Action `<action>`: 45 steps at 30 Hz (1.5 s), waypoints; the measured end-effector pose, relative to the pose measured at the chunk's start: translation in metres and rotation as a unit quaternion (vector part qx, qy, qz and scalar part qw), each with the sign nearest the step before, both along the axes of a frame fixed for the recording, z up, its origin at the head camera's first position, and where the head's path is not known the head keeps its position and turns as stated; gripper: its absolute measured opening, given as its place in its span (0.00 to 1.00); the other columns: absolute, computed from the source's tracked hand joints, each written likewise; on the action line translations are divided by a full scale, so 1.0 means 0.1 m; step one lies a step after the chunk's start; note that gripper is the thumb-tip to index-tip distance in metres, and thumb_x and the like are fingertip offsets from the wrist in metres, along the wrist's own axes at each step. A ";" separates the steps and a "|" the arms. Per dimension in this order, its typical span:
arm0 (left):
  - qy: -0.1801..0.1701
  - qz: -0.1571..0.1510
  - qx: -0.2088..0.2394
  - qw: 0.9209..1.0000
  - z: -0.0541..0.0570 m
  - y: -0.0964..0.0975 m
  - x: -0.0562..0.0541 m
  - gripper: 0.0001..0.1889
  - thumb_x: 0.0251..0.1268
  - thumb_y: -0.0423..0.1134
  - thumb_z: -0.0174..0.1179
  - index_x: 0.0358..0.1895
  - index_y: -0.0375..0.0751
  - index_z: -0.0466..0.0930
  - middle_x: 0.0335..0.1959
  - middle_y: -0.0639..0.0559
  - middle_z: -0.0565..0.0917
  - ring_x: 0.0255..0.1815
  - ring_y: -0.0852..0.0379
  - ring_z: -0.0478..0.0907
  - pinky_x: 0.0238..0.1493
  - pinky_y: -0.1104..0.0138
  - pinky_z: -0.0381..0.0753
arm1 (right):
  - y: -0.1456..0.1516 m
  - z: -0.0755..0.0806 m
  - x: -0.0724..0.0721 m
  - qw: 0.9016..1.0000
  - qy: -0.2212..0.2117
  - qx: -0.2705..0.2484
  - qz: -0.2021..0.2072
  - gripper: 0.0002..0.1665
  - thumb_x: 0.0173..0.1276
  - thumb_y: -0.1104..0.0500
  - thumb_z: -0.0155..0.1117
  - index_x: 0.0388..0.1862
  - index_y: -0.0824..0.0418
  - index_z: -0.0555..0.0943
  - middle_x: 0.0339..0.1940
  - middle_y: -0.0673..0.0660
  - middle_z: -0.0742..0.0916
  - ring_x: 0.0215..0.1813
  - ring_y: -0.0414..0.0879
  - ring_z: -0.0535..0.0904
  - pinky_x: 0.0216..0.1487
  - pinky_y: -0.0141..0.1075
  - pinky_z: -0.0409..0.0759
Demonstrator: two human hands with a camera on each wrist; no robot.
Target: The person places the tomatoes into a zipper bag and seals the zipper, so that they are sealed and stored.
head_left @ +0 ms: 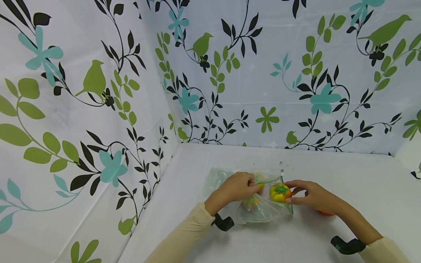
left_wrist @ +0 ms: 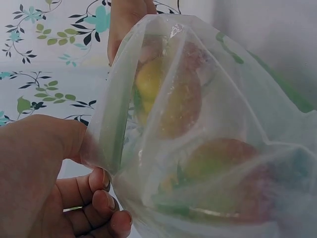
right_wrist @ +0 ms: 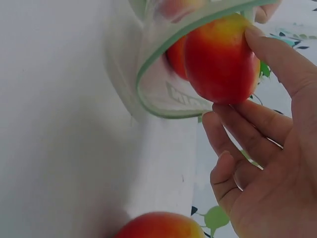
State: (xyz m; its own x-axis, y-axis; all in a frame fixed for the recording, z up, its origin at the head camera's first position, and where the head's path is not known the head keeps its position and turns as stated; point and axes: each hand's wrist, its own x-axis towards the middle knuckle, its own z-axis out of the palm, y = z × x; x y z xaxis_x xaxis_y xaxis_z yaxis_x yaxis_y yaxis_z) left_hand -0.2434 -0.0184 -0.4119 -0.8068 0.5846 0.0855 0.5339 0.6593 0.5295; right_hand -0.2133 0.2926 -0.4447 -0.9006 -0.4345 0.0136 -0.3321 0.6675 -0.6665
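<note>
A clear plastic bag with a green-edged mouth lies on its side, its opening toward the right. My left hand pinches the upper edge of that mouth and lifts it; in the left wrist view the thumb and fingers grip the film. My right hand holds a yellow-red persimmon with a green leafy top between thumb and fingertips, right at the bag's mouth. Inside the bag, similar fruits show through the film. The right wrist view shows the held persimmon partly within the green rim.
Another red fruit sits on the white table, mostly hidden behind my right forearm in the head view. Patterned cloth with leaves and birds hangs at the back and left. Black wrist straps sit below both hands.
</note>
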 end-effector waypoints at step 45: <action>0.036 -0.034 -0.008 0.999 0.03 0.05 0.00 0.16 0.68 0.42 0.61 0.22 0.51 0.68 0.21 0.60 0.67 0.23 0.65 0.64 0.27 0.73 0.62 | -0.38 -0.26 -0.06 0.997 -0.015 -0.060 0.047 0.12 0.70 0.69 0.69 0.46 0.58 0.77 0.48 0.54 0.85 0.50 0.47 0.84 0.48 0.35 0.84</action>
